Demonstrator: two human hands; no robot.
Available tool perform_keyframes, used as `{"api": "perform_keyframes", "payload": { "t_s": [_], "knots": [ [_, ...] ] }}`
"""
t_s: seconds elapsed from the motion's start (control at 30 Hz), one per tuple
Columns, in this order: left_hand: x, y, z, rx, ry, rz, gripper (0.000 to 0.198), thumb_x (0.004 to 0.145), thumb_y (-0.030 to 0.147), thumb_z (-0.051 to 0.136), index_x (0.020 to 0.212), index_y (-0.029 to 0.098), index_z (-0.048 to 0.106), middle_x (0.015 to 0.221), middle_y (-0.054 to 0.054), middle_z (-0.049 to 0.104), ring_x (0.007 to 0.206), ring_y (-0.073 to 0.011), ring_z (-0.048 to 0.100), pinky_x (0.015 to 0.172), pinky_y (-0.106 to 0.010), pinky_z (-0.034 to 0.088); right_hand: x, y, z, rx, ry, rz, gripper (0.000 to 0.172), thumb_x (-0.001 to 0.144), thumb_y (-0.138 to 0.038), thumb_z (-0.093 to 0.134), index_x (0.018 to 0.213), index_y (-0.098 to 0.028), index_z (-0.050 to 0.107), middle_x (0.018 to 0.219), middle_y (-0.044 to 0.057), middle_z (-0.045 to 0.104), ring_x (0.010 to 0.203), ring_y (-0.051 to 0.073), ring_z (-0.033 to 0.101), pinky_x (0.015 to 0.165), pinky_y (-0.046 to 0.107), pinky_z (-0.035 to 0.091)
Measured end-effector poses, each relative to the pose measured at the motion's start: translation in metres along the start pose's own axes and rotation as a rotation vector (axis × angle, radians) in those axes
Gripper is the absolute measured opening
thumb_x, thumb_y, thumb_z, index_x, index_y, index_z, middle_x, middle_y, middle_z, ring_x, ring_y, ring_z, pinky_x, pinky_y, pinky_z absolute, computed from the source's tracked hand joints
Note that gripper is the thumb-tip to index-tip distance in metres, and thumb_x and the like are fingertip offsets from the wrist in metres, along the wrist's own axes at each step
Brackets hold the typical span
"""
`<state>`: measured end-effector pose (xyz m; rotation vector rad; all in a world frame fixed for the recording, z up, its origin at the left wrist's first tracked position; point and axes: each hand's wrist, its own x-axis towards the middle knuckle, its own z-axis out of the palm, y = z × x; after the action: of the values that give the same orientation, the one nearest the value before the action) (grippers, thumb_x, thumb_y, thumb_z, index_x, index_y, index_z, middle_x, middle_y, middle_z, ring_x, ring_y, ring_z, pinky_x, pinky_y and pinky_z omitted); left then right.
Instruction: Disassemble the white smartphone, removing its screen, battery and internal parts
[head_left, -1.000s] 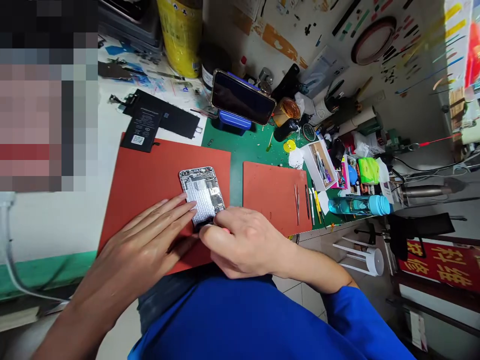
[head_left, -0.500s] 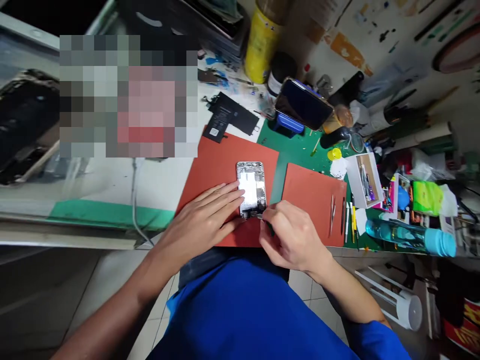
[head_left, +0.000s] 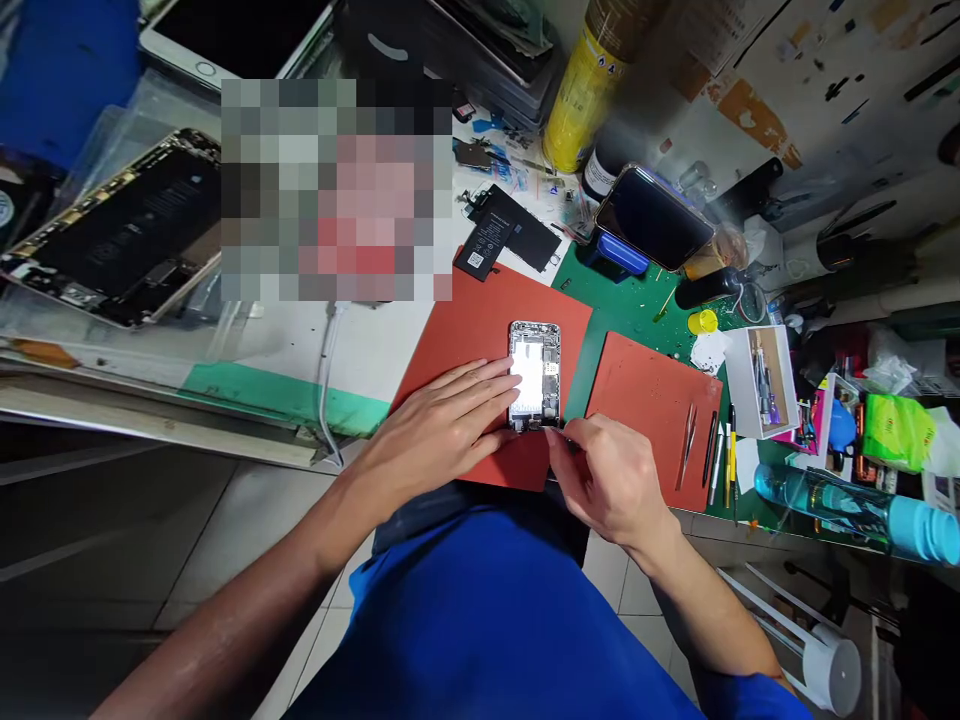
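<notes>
An opened phone (head_left: 529, 375) lies on a red-brown mat (head_left: 517, 290), its inner boards and a bright metal plate showing. My left hand (head_left: 450, 425) rests flat at the phone's left side, fingers stretched out and their tips on its edge. At the phone's bottom right corner is my right hand (head_left: 611, 480), with thumb and forefinger pinched together. Whatever sits in that pinch is too small to make out. Two black phone batteries (head_left: 487, 240) lie at the mat's far edge, overlapping each other.
Tweezers (head_left: 686, 445) and a black pen-like tool lie on or beside a second red-brown mat (head_left: 637, 400). A propped phone (head_left: 654, 218) stands behind. To the right are a tool box (head_left: 776, 385) and a blue bottle (head_left: 855, 510); another opened phone (head_left: 127, 230) lies left.
The view has swung, so the bench appears shifted to the right. My right hand stays at the phone's lower corner with its fingers slightly changed in pose; my left hand keeps its place.
</notes>
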<state>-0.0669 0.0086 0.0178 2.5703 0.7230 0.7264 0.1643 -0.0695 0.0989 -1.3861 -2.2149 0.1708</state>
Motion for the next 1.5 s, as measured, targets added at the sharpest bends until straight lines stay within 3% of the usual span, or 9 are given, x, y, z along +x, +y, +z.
{"api": "perform_keyframes", "payload": {
  "t_s": [0.3, 0.4, 0.5, 0.6, 0.7, 0.83, 1.0, 1.3, 1.5],
  "knots": [
    [-0.001, 0.001, 0.001, -0.029, 0.011, -0.031, 0.046, 0.106, 0.023, 0.069, 0.150, 0.015, 0.062, 0.157, -0.014, 0.066, 0.153, -0.0295, 0.058, 0.131, -0.053, 0.049, -0.009, 0.000, 0.002, 0.030, 0.054, 0.083, 0.017, 0.103, -0.009, 0.064, 0.114, -0.021, 0.058, 0.079, -0.002, 0.062, 0.061, 0.013, 0.055, 0.056, 0.029, 0.045],
    [-0.001, 0.002, 0.000, -0.038, 0.020, -0.033, 0.047, 0.106, 0.029, 0.071, 0.150, 0.015, 0.063, 0.157, -0.014, 0.066, 0.154, -0.0300, 0.056, 0.132, -0.054, 0.048, -0.020, 0.000, 0.001, 0.152, 0.193, 0.321, 0.019, 0.102, -0.016, 0.071, 0.113, -0.024, 0.059, 0.082, -0.002, 0.066, 0.062, 0.012, 0.060, 0.057, 0.026, 0.050],
    [0.001, 0.004, -0.007, -0.059, 0.034, -0.020, 0.046, 0.106, 0.030, 0.071, 0.149, 0.015, 0.062, 0.154, -0.014, 0.068, 0.154, -0.0317, 0.056, 0.129, -0.056, 0.050, -0.031, 0.003, 0.006, 0.399, 0.404, 0.716, 0.023, 0.100, -0.027, 0.079, 0.105, -0.026, 0.057, 0.075, -0.007, 0.063, 0.056, 0.010, 0.060, 0.052, 0.023, 0.048],
    [0.009, 0.011, -0.015, -0.067, 0.049, -0.061, 0.030, 0.109, 0.027, 0.067, 0.137, 0.016, 0.069, 0.137, -0.012, 0.077, 0.134, -0.0301, 0.070, 0.111, -0.051, 0.061, -0.038, 0.008, 0.015, 0.766, 0.572, 1.002, 0.033, 0.096, -0.037, 0.085, 0.100, -0.027, 0.054, 0.067, -0.010, 0.059, 0.053, 0.010, 0.059, 0.051, 0.022, 0.049],
    [0.024, 0.024, -0.018, -0.079, 0.016, -0.091, 0.019, 0.111, 0.023, 0.060, 0.124, 0.018, 0.072, 0.117, -0.009, 0.081, 0.109, -0.0262, 0.076, 0.096, -0.045, 0.062, -0.043, 0.010, 0.021, 1.018, 0.649, 1.119, 0.042, 0.089, -0.043, 0.091, 0.099, -0.027, 0.054, 0.064, -0.011, 0.061, 0.052, 0.009, 0.059, 0.050, 0.019, 0.047],
    [0.045, 0.038, -0.008, -0.145, -0.022, -0.053, 0.018, 0.112, 0.025, 0.057, 0.119, 0.019, 0.073, 0.110, -0.006, 0.081, 0.102, -0.0236, 0.075, 0.093, -0.040, 0.060, -0.046, 0.010, 0.021, 1.122, 0.717, 1.172, 0.049, 0.082, -0.045, 0.096, 0.099, -0.026, 0.054, 0.067, -0.009, 0.067, 0.052, 0.008, 0.059, 0.049, 0.018, 0.046],
    [0.068, 0.043, 0.004, -0.185, -0.106, 0.018, 0.028, 0.116, 0.026, 0.046, 0.105, 0.022, 0.072, 0.101, -0.003, 0.081, 0.095, -0.0216, 0.075, 0.091, -0.037, 0.058, -0.059, 0.013, 0.019, 1.162, 0.770, 1.166, 0.047, 0.086, -0.045, 0.092, 0.100, -0.026, 0.052, 0.066, -0.010, 0.067, 0.050, 0.008, 0.056, 0.048, 0.019, 0.046],
    [0.126, 0.044, 0.014, -0.308, -0.377, -0.118, 0.034, 0.115, 0.043, 0.045, 0.116, 0.026, 0.074, 0.119, -0.004, 0.080, 0.108, -0.0233, 0.076, 0.095, -0.035, 0.059, -0.088, 0.033, 0.028, 1.063, 1.008, 1.231, 0.047, 0.089, -0.047, 0.087, 0.105, -0.027, 0.047, 0.064, -0.009, 0.068, 0.051, 0.010, 0.057, 0.050, 0.020, 0.042],
    [0.142, 0.059, 0.023, -0.316, -0.453, -0.082, 0.031, 0.115, 0.041, 0.048, 0.108, 0.024, 0.073, 0.108, -0.003, 0.079, 0.099, -0.0213, 0.074, 0.089, -0.034, 0.057, -0.090, 0.039, 0.024, 1.025, 1.000, 1.222, 0.040, 0.097, -0.043, 0.079, 0.105, -0.027, 0.043, 0.059, -0.012, 0.063, 0.051, 0.011, 0.056, 0.058, 0.023, 0.045]
  ]
}}
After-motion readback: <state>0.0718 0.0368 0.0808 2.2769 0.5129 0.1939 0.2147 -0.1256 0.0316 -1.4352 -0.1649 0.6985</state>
